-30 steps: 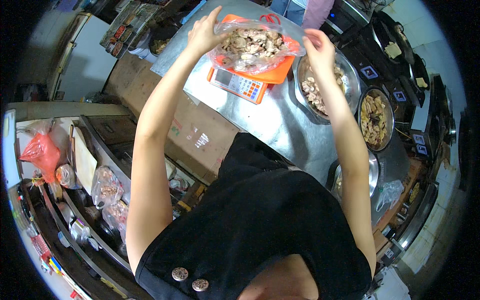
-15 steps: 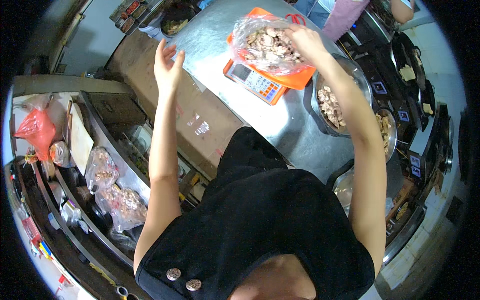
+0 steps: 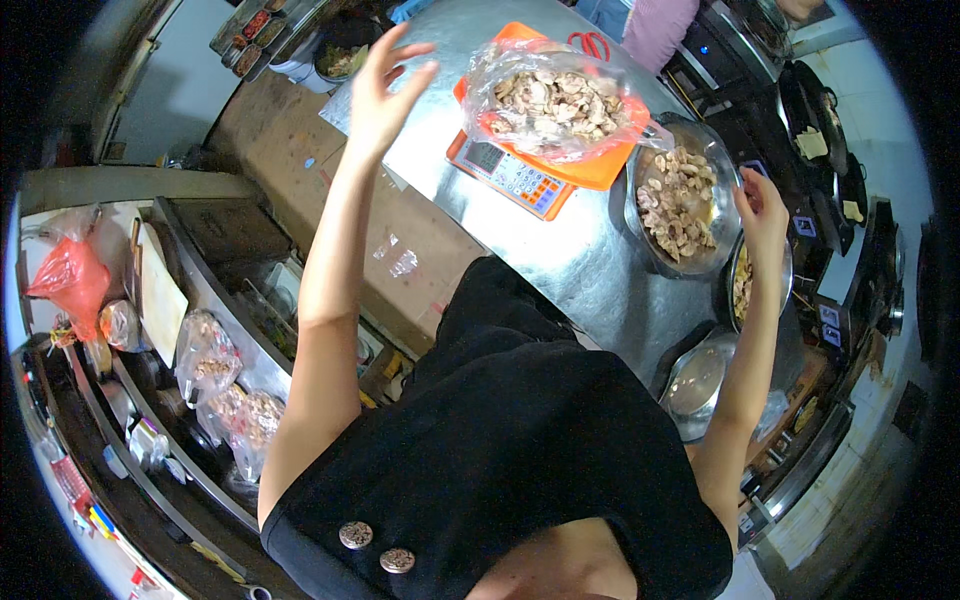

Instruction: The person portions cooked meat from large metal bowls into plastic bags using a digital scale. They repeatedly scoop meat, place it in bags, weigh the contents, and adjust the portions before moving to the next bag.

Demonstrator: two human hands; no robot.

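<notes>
An orange scale (image 3: pixel 508 178) with a display and keypad stands on the steel table. On its pan lies a clear plastic bag (image 3: pixel 480 88), its mouth spread wide, full of pale cut pieces (image 3: pixel 560 100) that look like meat. My left hand (image 3: pixel 385 100) is raised left of the scale, empty, fingers spread. To the scale's right sits a metal bowl (image 3: pixel 650 255) of similar pieces. At that bowl's right rim hangs my right hand (image 3: pixel 762 215), its fingers loosely curled with a gap at the thumb; nothing shows in them.
A second bowl (image 3: pixel 787 280) of pieces is partly behind my right forearm. Nearer me is a shiny metal pan (image 3: pixel 697 385). Red-handled scissors (image 3: pixel 590 44) lie behind the scale. Filled plastic bags (image 3: pixel 245 415) rest on the left-hand counter. Across the table stands another person (image 3: pixel 660 30).
My right hand has left the bag's right edge and swung right and nearer, to the bowl's rim. My left hand has risen farther away and slightly right. The bag's mouth shows wider.
</notes>
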